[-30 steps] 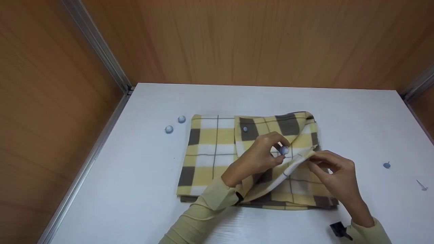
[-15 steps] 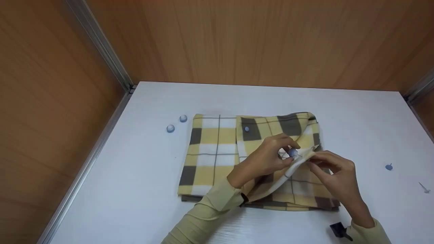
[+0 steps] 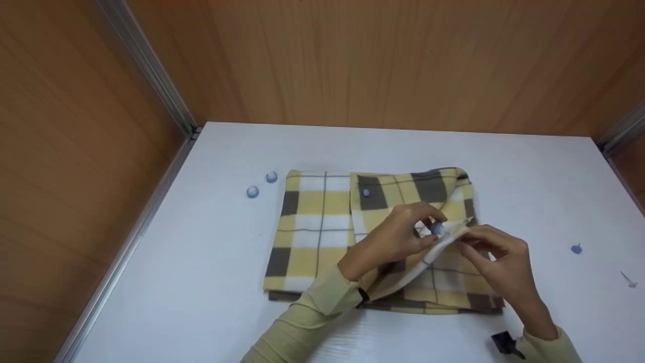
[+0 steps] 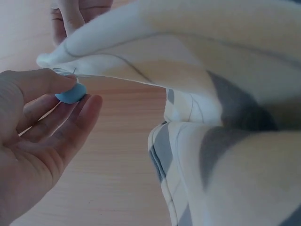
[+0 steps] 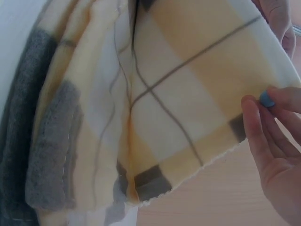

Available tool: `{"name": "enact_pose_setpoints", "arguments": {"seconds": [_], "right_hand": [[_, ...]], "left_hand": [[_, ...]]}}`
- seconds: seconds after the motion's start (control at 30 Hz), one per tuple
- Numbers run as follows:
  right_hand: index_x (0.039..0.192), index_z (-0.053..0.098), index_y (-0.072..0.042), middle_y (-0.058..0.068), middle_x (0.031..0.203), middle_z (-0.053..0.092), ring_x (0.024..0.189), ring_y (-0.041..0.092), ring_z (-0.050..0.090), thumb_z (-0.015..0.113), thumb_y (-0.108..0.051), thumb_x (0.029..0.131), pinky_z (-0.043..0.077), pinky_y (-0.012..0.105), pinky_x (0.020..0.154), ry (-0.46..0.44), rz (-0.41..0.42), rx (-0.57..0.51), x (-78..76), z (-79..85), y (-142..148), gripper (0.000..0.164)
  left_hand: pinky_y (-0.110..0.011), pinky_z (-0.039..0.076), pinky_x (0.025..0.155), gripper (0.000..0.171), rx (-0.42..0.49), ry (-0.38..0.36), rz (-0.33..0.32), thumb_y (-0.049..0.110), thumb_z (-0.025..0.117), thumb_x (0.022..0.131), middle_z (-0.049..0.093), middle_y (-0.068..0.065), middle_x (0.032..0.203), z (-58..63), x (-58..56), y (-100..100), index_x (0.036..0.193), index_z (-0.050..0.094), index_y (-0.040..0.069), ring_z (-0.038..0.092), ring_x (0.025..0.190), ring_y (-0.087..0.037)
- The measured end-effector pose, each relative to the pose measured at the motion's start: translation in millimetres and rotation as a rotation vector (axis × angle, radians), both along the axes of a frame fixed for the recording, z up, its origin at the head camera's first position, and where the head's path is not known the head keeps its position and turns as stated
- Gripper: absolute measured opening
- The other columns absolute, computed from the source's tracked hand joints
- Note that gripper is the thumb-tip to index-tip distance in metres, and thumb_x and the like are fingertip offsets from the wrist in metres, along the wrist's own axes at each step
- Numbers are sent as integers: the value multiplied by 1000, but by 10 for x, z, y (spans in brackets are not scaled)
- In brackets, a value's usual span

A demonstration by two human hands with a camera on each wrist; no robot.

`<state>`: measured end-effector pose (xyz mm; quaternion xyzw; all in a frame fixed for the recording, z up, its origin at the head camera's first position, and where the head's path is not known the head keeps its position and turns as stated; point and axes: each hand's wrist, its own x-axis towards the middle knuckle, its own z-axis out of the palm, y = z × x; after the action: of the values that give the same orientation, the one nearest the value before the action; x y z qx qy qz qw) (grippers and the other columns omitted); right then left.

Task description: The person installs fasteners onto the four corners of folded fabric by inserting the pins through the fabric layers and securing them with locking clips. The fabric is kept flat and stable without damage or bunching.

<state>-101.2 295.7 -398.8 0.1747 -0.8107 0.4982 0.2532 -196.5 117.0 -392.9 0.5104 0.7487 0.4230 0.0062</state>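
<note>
My left hand [image 3: 390,237] pinches a round blue cap [image 4: 70,93] between thumb and fingertips. A thin metal pin [image 4: 75,71] stands between that cap and the turned-up edge of a checked yellow, white and grey cloth [image 3: 302,237]. My right hand [image 3: 496,257] grips the cloth's raised corner from the right. In the right wrist view its thumb and finger pinch a small blue pin head [image 5: 266,99] close against the fabric. From the head view that pin head is hidden. Both hands are close together over the right half of the folded cloth.
Two blue caps [image 3: 252,191] lie on the white table [image 3: 166,282] left of the cloth. To the right lie a blue-headed pin [image 3: 576,248] and a pale pin [image 3: 628,280]. A small blue button [image 3: 366,192] sits on the cloth. Wooden panels [image 3: 373,65] rise behind.
My left hand has moved right with the cap, up to the raised cloth edge, then stayed almost still. My right hand keeps its hold at the corner.
</note>
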Motion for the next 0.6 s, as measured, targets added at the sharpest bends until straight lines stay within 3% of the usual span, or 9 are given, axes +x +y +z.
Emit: {"name": "enact_pose_setpoints", "arguments": {"seconds": [0.33, 0.6], "right_hand": [[92, 63, 9, 19, 85, 61, 70, 20, 61, 62, 24, 64, 50, 23, 58, 2, 33, -28, -4, -24, 9, 32], [93, 62, 12, 21, 85, 61, 66, 22, 61, 58, 25, 66, 50, 25, 58, 6, 70, -72, -6, -34, -1, 30]], "left_hand": [[-5, 39, 71, 24, 3, 60, -14, 11, 62, 81, 59, -1, 100, -18, 10, 32, 104, 62, 5, 53, 84, 1], [-6, 40, 69, 24, 6, 60, 8, 13, 61, 81, 61, 1, 99, -38, 33, 66, 105, 64, 8, 53, 88, 1]]}}
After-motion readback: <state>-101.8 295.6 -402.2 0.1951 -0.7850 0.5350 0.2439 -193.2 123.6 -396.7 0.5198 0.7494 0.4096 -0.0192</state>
